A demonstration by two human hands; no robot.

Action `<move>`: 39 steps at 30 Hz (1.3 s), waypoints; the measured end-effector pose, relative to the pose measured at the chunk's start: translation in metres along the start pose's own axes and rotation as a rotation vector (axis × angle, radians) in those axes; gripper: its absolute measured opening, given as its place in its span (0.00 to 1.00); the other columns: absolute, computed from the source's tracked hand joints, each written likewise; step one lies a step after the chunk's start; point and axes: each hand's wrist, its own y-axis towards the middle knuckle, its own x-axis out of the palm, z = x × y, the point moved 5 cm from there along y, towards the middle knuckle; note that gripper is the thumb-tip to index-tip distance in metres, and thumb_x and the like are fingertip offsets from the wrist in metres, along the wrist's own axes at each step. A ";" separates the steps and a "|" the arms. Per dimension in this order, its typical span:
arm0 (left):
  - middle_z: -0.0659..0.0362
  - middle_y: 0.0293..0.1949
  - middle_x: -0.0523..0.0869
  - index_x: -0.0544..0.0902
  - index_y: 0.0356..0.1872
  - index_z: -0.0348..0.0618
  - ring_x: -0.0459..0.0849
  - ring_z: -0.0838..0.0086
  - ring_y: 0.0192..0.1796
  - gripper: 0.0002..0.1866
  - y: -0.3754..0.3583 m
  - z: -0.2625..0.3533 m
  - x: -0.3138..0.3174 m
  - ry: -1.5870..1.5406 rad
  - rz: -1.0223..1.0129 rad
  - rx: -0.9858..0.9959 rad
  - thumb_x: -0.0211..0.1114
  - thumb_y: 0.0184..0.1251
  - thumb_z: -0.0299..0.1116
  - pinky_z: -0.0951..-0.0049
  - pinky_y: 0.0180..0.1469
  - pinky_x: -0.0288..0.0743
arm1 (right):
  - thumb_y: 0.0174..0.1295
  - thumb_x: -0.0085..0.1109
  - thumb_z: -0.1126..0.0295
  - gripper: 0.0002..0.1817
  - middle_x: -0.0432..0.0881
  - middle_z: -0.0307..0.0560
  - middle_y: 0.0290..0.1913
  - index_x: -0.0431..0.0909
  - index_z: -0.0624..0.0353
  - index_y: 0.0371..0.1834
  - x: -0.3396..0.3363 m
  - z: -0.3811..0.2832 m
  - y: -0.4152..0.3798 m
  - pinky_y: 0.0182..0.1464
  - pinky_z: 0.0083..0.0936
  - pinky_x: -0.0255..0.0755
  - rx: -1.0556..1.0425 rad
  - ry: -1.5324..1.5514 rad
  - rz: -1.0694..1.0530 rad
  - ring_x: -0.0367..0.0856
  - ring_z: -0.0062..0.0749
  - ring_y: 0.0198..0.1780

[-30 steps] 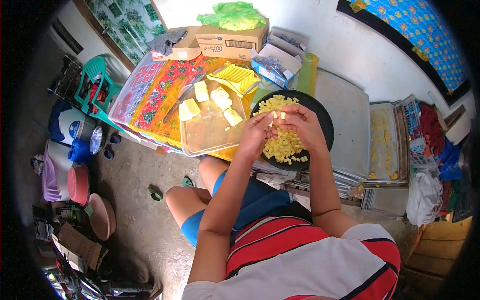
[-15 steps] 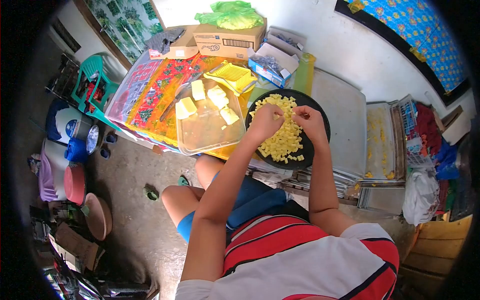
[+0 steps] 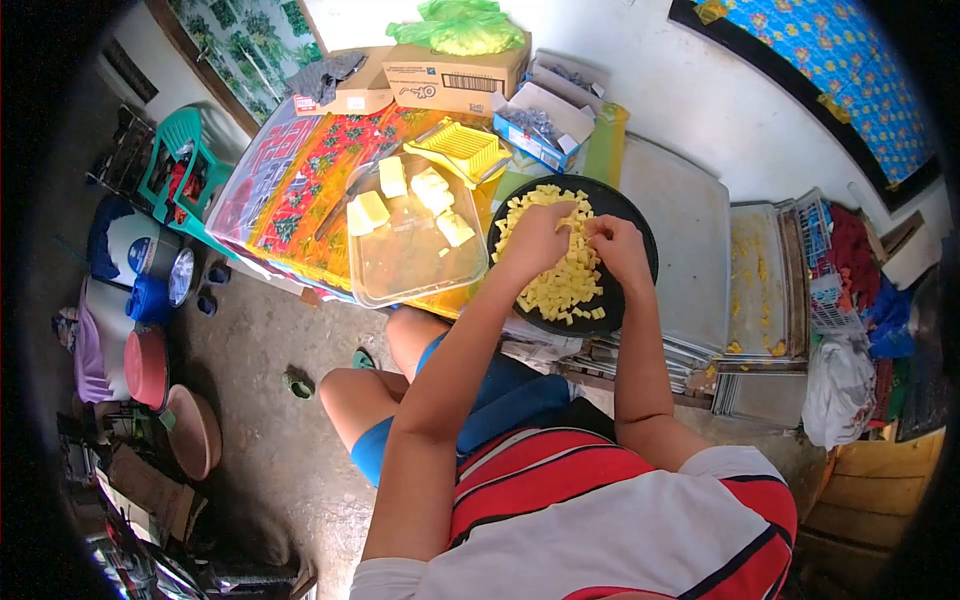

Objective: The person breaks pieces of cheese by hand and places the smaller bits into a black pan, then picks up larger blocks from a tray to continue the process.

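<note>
My left hand (image 3: 541, 236) is over the small pale-yellow cubes (image 3: 562, 290), its fingers bent down and drawn together at the pile. Just to its right, my right hand (image 3: 622, 250) has thumb and fingers pinched together above the same pile. Whatever is between the fingers of either hand is too small or hidden to make out. The cubes lie heaped in a round black tray (image 3: 630, 300), whose right side shows bare. Left of the tray, a clear plastic container (image 3: 415, 285) holds several larger pale-yellow blocks (image 3: 393, 177).
A yellow slotted rack (image 3: 460, 150) stands behind the container, and a knife seems to lie along its left edge. Cardboard boxes (image 3: 455, 78) and a blue-white box (image 3: 540, 130) line the wall. Metal trays (image 3: 690, 240) are stacked at right. Slippers (image 3: 298, 384) lie on the floor.
My left hand has dipped lower and its fingers have reached forward into the cubes. My right hand stays pinched at nearly the same place. The view has shifted slightly.
</note>
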 end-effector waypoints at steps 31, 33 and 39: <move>0.58 0.42 0.83 0.76 0.53 0.28 0.79 0.78 0.40 0.17 -0.168 -0.147 -0.137 -0.653 0.815 -0.366 0.59 0.63 0.22 0.78 0.45 0.74 | 0.53 0.64 0.66 0.28 0.76 0.63 0.51 0.70 0.61 0.58 0.266 -0.174 0.002 0.56 0.42 0.69 -0.486 -0.010 -0.289 0.73 0.57 0.55; 0.60 0.39 0.82 0.78 0.50 0.30 0.78 0.80 0.37 0.14 -0.172 -0.145 -0.139 -0.648 0.797 -0.370 0.59 0.64 0.23 0.80 0.43 0.73 | 0.53 0.64 0.64 0.31 0.75 0.64 0.51 0.67 0.61 0.60 0.275 -0.186 0.009 0.56 0.42 0.70 -0.483 0.017 -0.243 0.73 0.57 0.55; 0.61 0.38 0.82 0.78 0.49 0.30 0.78 0.80 0.37 0.13 -0.174 -0.150 -0.139 -0.747 0.710 -0.418 0.59 0.65 0.24 0.80 0.43 0.73 | 0.53 0.65 0.62 0.36 0.75 0.65 0.53 0.61 0.63 0.64 0.305 -0.195 0.030 0.56 0.42 0.69 -0.499 0.003 -0.187 0.72 0.57 0.56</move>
